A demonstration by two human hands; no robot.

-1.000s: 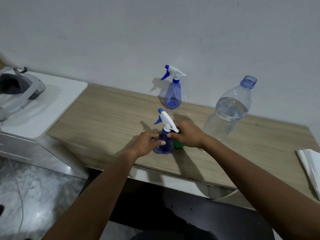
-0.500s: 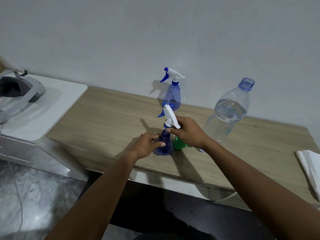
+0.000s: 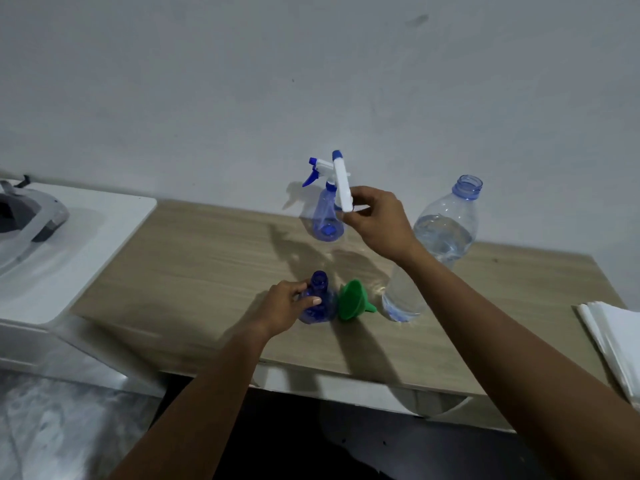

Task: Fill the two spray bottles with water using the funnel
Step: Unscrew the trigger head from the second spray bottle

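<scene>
My left hand grips the near blue spray bottle, which stands on the wooden table with its neck uncapped. Raised above the table, my right hand pinches that bottle's white spray head. A green funnel lies on its side just right of the near bottle. The second spray bottle, with its trigger head on, stands further back near the wall. A large clear water bottle, uncapped and partly full, stands to the right, behind my right forearm.
A white cabinet top adjoins the table on the left, with a grey and white headset on it. A stack of white paper sheets lies at the table's right edge. The grey wall runs close behind the table.
My right hand has lifted the spray head off the near bottle and raised it up and back. The green funnel, earlier partly hidden by that hand, now shows. My left hand kept its grip.
</scene>
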